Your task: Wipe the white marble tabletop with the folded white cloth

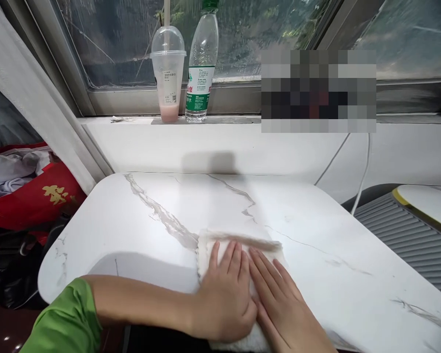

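A white cloth (259,241) with a scalloped left edge lies on the white marble-patterned table (106,215), near its front edge. Pressed flat on the cloth is my left hand (226,294), its fingers stretched forward. My right hand (279,294) rests flat beside it, fingers extended and also on the cloth. The hands touch near the thumbs. A raised fold of cloth runs just ahead of the fingertips. Both hands partly cover the cloth, and neither grips it.
On the window sill stand a plastic cup (169,81) with pink drink and straw, and a green-capped bottle (200,83). A pixelated patch hides part of the sill. White cables (362,171) hang at right, above a grey ribbed surface (404,240). A red bag (33,193) sits left.
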`<state>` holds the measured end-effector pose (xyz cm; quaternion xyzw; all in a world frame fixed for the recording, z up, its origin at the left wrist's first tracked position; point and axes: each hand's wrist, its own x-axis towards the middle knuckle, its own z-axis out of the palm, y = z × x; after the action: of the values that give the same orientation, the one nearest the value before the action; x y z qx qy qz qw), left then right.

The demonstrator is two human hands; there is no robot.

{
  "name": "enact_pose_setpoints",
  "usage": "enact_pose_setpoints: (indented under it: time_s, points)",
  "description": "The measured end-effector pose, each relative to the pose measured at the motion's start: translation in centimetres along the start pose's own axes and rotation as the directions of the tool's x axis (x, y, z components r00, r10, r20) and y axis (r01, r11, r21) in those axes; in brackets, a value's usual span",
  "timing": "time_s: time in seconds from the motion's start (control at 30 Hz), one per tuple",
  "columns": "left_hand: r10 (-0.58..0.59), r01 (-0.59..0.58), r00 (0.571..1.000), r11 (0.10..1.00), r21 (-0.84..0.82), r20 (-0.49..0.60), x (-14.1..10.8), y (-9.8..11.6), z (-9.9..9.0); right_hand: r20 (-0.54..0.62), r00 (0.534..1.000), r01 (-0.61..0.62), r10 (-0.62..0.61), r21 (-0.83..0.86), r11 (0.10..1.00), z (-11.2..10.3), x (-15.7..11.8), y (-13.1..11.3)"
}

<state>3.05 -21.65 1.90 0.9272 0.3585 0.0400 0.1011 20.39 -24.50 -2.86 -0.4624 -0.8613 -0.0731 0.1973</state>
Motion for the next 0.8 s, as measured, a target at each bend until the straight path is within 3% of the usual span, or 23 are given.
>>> enact_pose_setpoints:
  time_s: [0.1,0.2,0.3,0.43,0.53,0.67,0.8]
  points:
    - [0.010,-0.008,0.999,0.999,-0.052,0.043,1.0,0.5,-0.1,0.035,0.998,-0.061,0.059,0.073,0.995,-0.1,-0.3,1.4]
    - [-0.014,0.014,1.000,0.999,-0.035,0.010,4.5,-0.9,0.5,-0.007,0.994,-0.108,0.109,0.062,0.992,1.7,1.8,4.5]
    - [-0.100,0.101,0.994,0.995,0.017,-0.035,9.3,-3.6,1.0,-0.076,0.985,-0.159,0.158,-0.010,0.987,4.0,6.0,8.7]
    - [-0.202,0.209,0.975,0.975,0.073,-0.087,15.8,-7.8,0.7,-0.009,0.991,-0.132,0.132,-0.023,0.991,5.8,12.6,14.2]
    - [-0.243,0.252,0.961,0.966,0.060,-0.132,19.4,-10.2,0.3,0.018,0.984,-0.178,0.179,-0.031,0.984,6.3,16.1,16.8]
    - [-0.284,0.292,0.942,0.956,0.017,-0.179,20.9,-11.2,0.2,0.013,0.973,-0.230,0.231,-0.039,0.972,6.7,17.4,17.7]
    - [-0.267,0.275,0.950,0.961,0.027,-0.164,19.7,-10.0,0.6,0.026,0.969,-0.246,0.247,-0.055,0.968,6.4,15.7,16.6]
